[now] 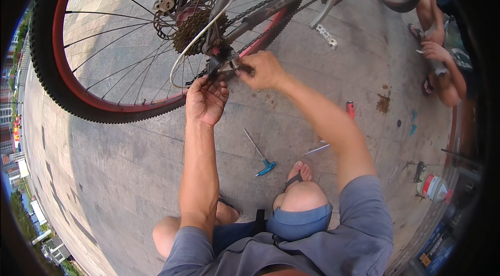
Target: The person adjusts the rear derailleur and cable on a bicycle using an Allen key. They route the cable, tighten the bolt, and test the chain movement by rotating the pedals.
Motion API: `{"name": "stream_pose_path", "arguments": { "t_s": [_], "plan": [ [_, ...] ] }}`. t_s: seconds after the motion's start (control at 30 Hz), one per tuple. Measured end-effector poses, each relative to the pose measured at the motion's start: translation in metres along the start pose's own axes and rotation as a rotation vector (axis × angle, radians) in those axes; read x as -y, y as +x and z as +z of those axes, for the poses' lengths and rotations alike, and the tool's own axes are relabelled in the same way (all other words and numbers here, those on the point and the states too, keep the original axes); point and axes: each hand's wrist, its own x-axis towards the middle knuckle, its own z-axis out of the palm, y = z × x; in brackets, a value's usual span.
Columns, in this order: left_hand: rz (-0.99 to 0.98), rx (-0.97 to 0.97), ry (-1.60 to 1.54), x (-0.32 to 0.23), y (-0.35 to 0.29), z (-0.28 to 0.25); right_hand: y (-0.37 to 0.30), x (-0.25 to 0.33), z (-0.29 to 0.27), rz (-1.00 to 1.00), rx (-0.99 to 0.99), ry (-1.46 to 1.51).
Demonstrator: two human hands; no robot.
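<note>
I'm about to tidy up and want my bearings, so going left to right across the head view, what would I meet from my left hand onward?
Left hand → blue-handled T-shaped tool → red handle → brown stain → plastic bottle.

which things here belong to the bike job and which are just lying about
Likely the job:
bike
gear changer, held by left hand and right hand
blue-handled tool on the ground, probably

Apparently just lying about:
plastic bottle
small light-blue thing, too unclear to name
</note>
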Motion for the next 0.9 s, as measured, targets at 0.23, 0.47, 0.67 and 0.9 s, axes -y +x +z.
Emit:
{"name": "stream_pose_path", "arguments": {
  "t_s": [0.23,0.47,0.67,0.9],
  "plan": [
    [-0.008,-0.01,0.017,-0.002,0.011,-0.005,-0.003,-0.007,0.005,0.045,-0.014,0.045],
    [0.058,-0.158,-0.1,0.001,0.004,0.014,-0.006,-0.008,0.035,0.254,-0.03,0.158],
    [0.053,-0.19,-0.123,-0.002,0.003,0.015,-0.006,-0.005,0.046,0.308,-0.068,0.219],
    [0.074,-0.149,-0.008,-0.004,0.002,0.013,-0.012,-0.002,0.034,0.311,-0.073,0.206]
  ]
}}
